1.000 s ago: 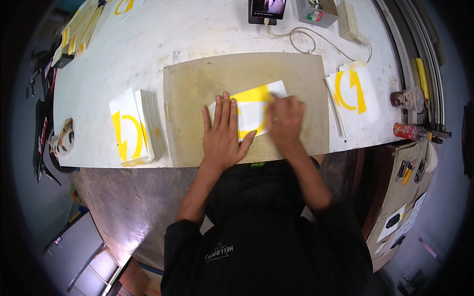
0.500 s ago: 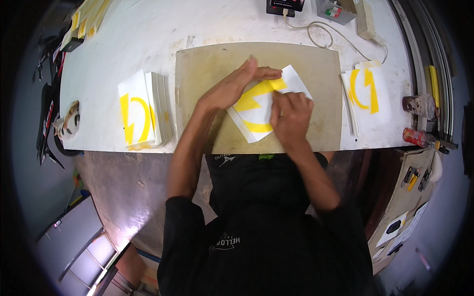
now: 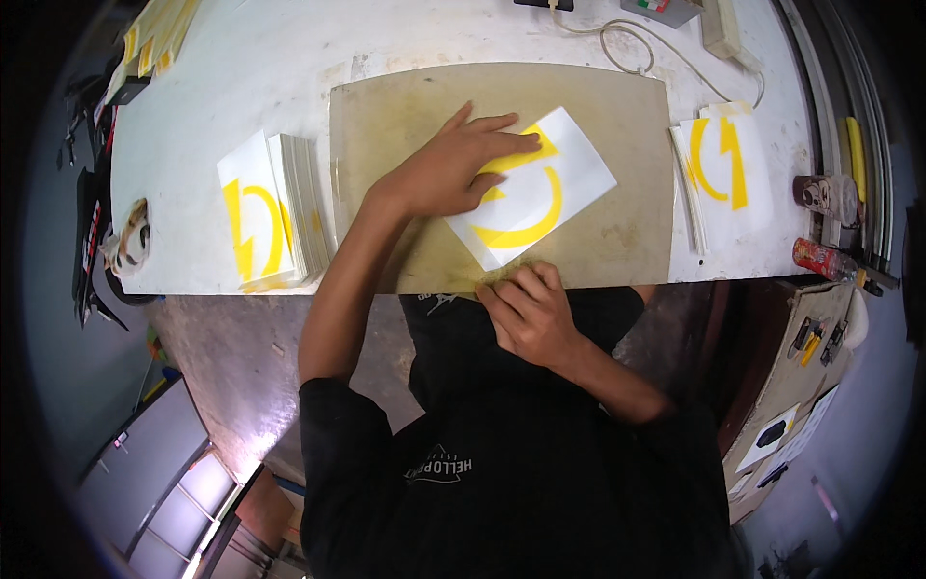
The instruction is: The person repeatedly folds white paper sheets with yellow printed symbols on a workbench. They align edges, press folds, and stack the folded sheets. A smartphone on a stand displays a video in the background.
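A white sheet point(image 3: 585, 177) with a yellow lightning-bolt shape and a yellow curved band lies slanted on the brownish translucent mat point(image 3: 405, 106). My left hand point(image 3: 439, 169) rests over the sheet's left side with fingers spread, covering part of the bolt. Close to the table's front edge, just below the sheet's lower corner, is my right hand point(image 3: 531, 314). Its fingers are pinched together, and I cannot make out what they hold, if anything.
A thick stack of similar yellow-marked sheets point(image 3: 258, 212) stands left of the mat, a thinner pile point(image 3: 716, 174) to its right. A cable point(image 3: 617, 48) curls at the back. A cup point(image 3: 825, 196) and a red bottle point(image 3: 820, 259) stand far right; a cat point(image 3: 130, 236) is far left.
My right hand has come off the sheet and moved toward the table's front edge. My left hand has spread its fingers and stays on the sheet. The whole view has shifted slightly.
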A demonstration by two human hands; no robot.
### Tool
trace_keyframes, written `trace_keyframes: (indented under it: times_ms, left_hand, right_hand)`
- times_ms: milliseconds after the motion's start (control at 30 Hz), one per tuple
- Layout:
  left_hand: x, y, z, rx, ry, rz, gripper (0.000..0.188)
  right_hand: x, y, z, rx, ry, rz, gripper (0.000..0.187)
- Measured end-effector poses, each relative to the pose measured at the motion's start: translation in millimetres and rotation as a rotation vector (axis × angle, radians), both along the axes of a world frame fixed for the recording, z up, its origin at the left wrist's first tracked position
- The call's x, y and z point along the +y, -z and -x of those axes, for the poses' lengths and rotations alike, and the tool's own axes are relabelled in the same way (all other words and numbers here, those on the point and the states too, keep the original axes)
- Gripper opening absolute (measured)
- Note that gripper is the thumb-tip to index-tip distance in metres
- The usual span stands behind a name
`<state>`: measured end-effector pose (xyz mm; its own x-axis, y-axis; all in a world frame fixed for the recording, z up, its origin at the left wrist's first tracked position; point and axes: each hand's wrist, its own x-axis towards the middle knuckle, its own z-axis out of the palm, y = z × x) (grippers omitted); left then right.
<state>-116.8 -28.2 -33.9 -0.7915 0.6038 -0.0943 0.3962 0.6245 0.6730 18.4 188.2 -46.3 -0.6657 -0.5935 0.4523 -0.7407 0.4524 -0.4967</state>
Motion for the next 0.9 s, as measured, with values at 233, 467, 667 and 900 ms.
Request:
trace_keyframes:
  times_ms: [233, 467, 667, 900]
  left_hand:
    - [7.0, -11.2, -57.4, 0.29, -0.305, 0.33, 0.056]
    - [3.2, 7.3, -65.8, 0.322, -0.309, 0.129, 0.055]
    - [3.0, 10.4, -65.4, 0.29, -0.296, 0.171, 0.056]
    - [9.1, 5.6, -66.8, 0.284, -0.303, 0.144, 0.067]
  right_hand:
    - [52.2, -5.5, 14.3, 0.018, 0.075, -0.115, 0.046]
    - [54.2, -5.7, 52.4, 0.005, 0.005, -0.188, 0.047]
    - [46.5, -12.9, 98.3, -0.108, -0.073, -0.161, 0.038]
    - [47.3, -0.9, 102.3, -0.109, 0.019, -0.106, 0.035]
